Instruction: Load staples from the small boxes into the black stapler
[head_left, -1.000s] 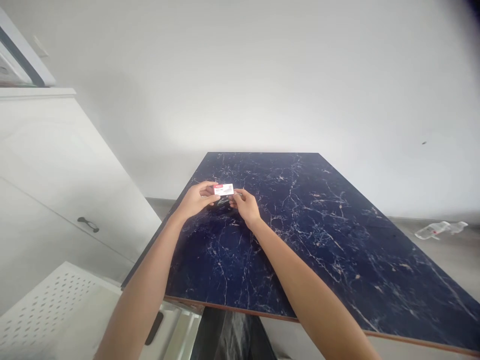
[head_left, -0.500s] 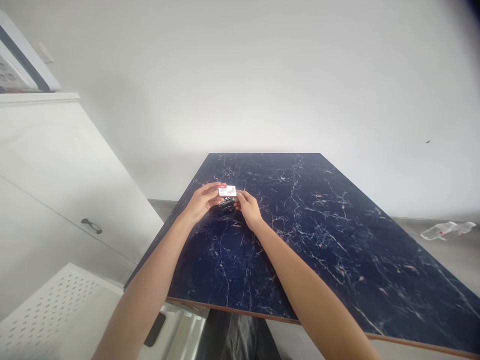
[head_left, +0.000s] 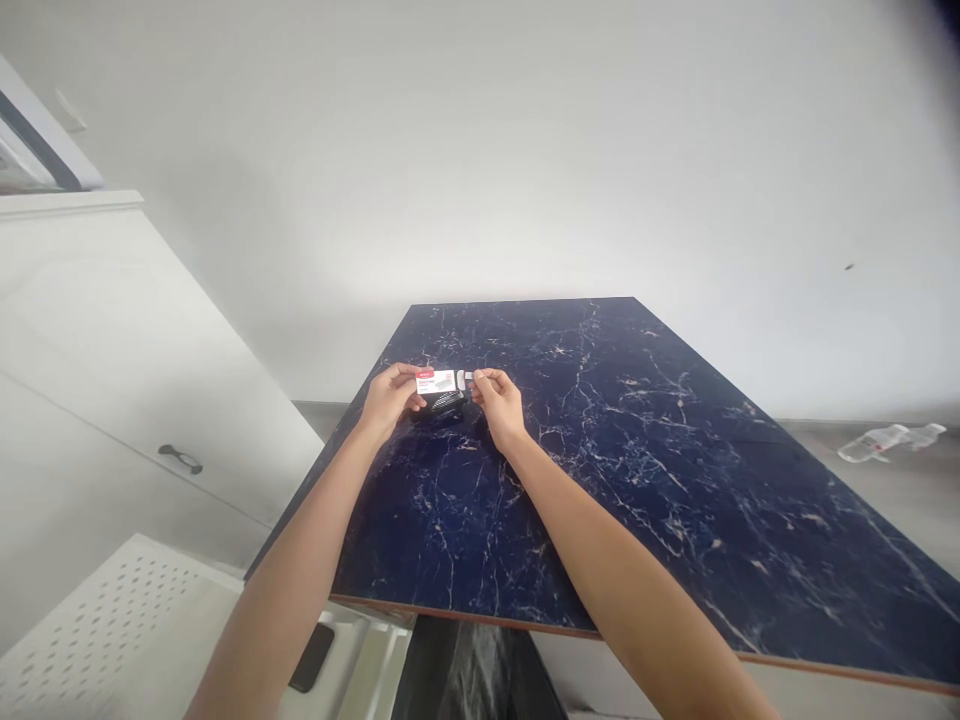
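My left hand is closed on the left end of a small white and red cardboard box, held just above the tabletop. At the box's right end, a small pale piece sticks out, with my right hand pinching it between thumb and fingers. Whether this piece is the box's flap or something from inside, I cannot tell. Just below the box, as seen from here, is a small black object with light marks, partly hidden by the box; its kind is unclear.
The dark blue marble-patterned table reaches back to a pale wall. A white cabinet with a dark handle stands at left. A perforated white surface and a dark phone-like object lie lower left. Clear plastic bottles lie at right.
The box has shifted left with my left hand. My right hand now pinches a pale piece at its right end, which has opened. More of the black object shows. The view has turned slightly.
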